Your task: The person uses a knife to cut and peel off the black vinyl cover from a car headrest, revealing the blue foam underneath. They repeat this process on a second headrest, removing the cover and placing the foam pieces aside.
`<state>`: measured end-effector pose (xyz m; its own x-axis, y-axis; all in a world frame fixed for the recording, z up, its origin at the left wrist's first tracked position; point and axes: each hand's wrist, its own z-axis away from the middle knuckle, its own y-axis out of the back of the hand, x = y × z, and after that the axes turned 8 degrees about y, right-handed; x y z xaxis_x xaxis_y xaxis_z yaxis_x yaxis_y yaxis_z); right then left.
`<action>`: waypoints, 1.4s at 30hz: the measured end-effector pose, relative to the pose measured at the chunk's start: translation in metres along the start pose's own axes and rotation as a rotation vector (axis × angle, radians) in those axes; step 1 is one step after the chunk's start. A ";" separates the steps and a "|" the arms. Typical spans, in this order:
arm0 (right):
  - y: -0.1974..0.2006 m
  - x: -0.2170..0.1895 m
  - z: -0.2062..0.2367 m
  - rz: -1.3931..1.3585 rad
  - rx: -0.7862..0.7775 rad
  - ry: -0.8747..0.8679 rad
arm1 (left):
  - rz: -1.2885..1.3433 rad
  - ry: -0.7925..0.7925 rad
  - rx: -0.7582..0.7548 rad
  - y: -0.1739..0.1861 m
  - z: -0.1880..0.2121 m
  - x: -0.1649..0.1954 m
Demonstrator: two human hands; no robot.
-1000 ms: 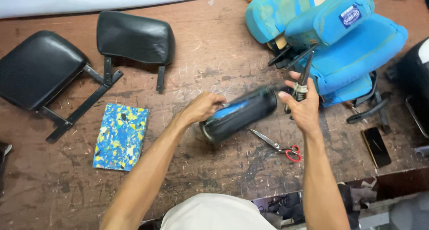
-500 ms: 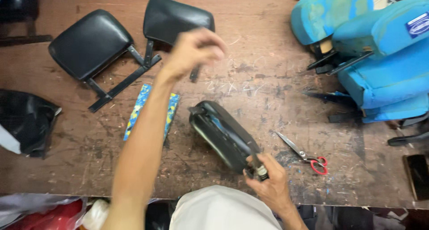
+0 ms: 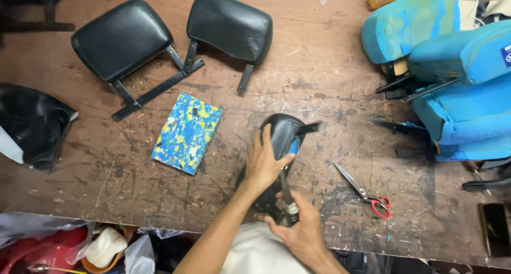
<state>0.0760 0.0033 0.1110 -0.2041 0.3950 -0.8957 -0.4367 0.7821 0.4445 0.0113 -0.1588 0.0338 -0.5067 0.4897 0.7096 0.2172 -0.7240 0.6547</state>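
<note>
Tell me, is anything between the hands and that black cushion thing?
Nothing is. The left hand already grips the black padded headrest at its upper end, and the right hand holds its metal post near the table edge. The scissors lie apart to the right, the blue-yellow foam block to the left.

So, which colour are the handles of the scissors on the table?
Red, on the metal scissors in the head view.
</note>
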 end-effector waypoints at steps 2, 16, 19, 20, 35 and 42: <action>0.000 0.001 -0.001 -0.050 -0.084 -0.011 | -0.095 0.028 -0.062 0.000 0.004 0.007; 0.032 0.051 0.013 -0.089 -0.219 -0.224 | -0.123 -0.136 -0.224 0.041 0.013 0.006; 0.048 0.074 0.015 0.096 -0.174 -0.130 | -0.102 -0.158 -0.298 0.043 0.029 -0.001; 0.051 0.080 0.014 0.169 -0.159 0.022 | -0.110 -0.153 -0.316 0.042 0.033 -0.002; 0.070 0.052 0.019 0.219 -0.314 -0.230 | -0.039 -0.392 -0.161 0.018 0.052 -0.015; 0.059 0.042 0.017 0.178 -0.266 -0.479 | -0.046 -0.483 -0.028 0.000 0.054 -0.009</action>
<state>0.0567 0.0743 0.0999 0.0977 0.7323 -0.6740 -0.6498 0.5599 0.5141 0.0609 -0.1369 0.0420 -0.0689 0.6862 0.7242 0.1779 -0.7058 0.6857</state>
